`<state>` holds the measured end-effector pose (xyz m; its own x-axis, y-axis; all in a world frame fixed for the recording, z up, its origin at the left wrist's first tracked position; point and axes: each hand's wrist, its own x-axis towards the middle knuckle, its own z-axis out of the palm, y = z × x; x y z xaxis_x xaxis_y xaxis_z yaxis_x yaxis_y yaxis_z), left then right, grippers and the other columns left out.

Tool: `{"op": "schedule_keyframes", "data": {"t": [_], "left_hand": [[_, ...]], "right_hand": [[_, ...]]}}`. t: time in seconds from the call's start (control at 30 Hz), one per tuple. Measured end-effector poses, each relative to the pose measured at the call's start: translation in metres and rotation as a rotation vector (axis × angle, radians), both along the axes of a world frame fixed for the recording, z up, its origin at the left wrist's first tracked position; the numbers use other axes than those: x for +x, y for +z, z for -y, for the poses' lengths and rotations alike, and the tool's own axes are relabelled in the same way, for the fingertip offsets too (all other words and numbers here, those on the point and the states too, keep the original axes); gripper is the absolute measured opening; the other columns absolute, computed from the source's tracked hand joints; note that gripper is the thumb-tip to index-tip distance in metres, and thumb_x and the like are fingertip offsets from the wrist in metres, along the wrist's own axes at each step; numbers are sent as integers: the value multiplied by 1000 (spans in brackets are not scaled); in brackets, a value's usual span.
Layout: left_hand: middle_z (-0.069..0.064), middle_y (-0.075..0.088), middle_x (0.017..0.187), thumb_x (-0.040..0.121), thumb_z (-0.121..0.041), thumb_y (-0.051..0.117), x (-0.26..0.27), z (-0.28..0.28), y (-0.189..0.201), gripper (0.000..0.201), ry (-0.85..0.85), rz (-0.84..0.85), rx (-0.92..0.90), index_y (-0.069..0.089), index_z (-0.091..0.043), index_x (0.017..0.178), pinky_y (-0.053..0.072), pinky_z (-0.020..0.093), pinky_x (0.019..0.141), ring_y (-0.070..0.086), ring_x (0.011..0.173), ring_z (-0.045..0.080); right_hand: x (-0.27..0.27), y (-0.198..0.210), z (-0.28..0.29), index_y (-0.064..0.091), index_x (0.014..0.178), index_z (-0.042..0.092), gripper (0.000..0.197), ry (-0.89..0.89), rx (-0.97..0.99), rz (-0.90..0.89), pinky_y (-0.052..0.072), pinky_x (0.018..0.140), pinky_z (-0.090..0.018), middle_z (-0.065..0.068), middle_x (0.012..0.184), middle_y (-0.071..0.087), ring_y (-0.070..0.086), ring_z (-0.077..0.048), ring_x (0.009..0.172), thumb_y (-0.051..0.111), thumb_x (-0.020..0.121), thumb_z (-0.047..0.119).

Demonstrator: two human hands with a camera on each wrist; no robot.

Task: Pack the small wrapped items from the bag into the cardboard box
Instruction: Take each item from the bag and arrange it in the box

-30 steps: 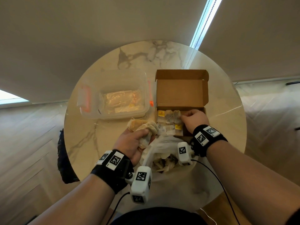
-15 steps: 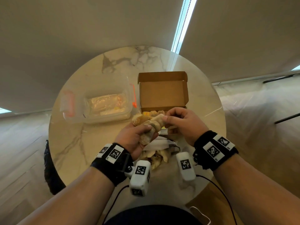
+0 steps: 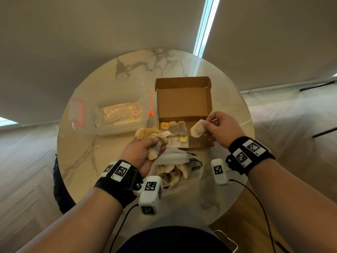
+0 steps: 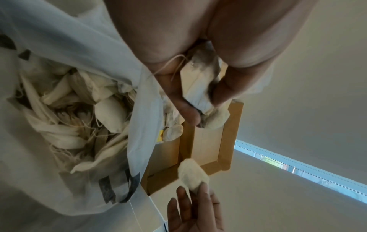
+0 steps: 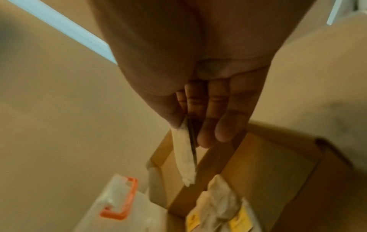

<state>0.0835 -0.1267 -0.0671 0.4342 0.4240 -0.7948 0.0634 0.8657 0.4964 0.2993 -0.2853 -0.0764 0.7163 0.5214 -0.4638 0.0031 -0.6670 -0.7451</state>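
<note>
Mid-transfer: right hand (image 3: 221,127) pinches one tea bag (image 3: 197,128) above the box (image 3: 184,99), left hand (image 3: 144,152) grips a bunch (image 3: 152,138); next, lay it in the bare right side.

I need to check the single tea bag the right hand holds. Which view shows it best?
Head view: the tea bag appears broadside, pinched by the right hand. Right wrist shows it edge-on and blurred; left wrist shows it small, low in frame.
</note>
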Motion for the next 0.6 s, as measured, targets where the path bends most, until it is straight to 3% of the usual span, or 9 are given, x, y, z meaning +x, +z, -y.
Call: {"op": "schedule_keyframes", "data": {"t": [0.1, 0.17, 0.23, 0.33, 0.43, 0.6], "left_hand": [[21, 76, 94, 98, 10, 57, -8, -6, 2, 18, 30, -4, -11, 66, -3, 105, 65, 37, 61, 78, 79, 32], [17, 77, 83, 99, 10, 56, -11, -7, 4, 16, 38, -8, -7, 65, -3, 103, 66, 37, 62, 79, 72, 29], [18, 78, 84, 98, 9, 57, -15, -7, 5, 17, 37, -8, -4, 65, -2, 107, 66, 39, 67, 79, 74, 30], [19, 76, 89, 98, 9, 57, -19, -8, 5, 17, 36, -2, -4, 66, -3, 107, 66, 39, 69, 79, 76, 30], [20, 76, 90, 98, 9, 58, -19, -8, 3, 17, 33, 0, -11, 66, -3, 107, 66, 40, 70, 79, 77, 31], [22, 77, 93, 98, 6, 60, -19, -8, 2, 17, 34, -10, -22, 66, 0, 112, 66, 41, 72, 78, 80, 33]], "right_hand": [[11, -7, -3, 62, 96, 29, 9, 119, -114, 151, 65, 73, -39, 4, 88, 75, 75, -15, 75, 67, 99, 36], [11, -12, -7, 61, 96, 31, 8, 220, -156, 271, 60, 76, -34, 7, 92, 70, 69, -13, 81, 67, 99, 37], [6, -18, -10, 63, 99, 32, 5, 328, -200, 335, 54, 81, -30, 10, 96, 66, 63, -11, 88, 66, 98, 35], [-6, -33, -11, 69, 102, 26, 11, 528, -311, 385, 54, 88, -32, 8, 99, 65, 62, -14, 93, 68, 97, 36], [-14, -42, -10, 75, 103, 27, 13, 706, -400, 394, 52, 87, -31, 6, 101, 67, 63, -16, 95, 66, 98, 35], [-15, -46, -18, 72, 106, 24, 11, 529, -433, 389, 50, 84, -30, 3, 99, 65, 60, -18, 92, 64, 98, 24]]}}
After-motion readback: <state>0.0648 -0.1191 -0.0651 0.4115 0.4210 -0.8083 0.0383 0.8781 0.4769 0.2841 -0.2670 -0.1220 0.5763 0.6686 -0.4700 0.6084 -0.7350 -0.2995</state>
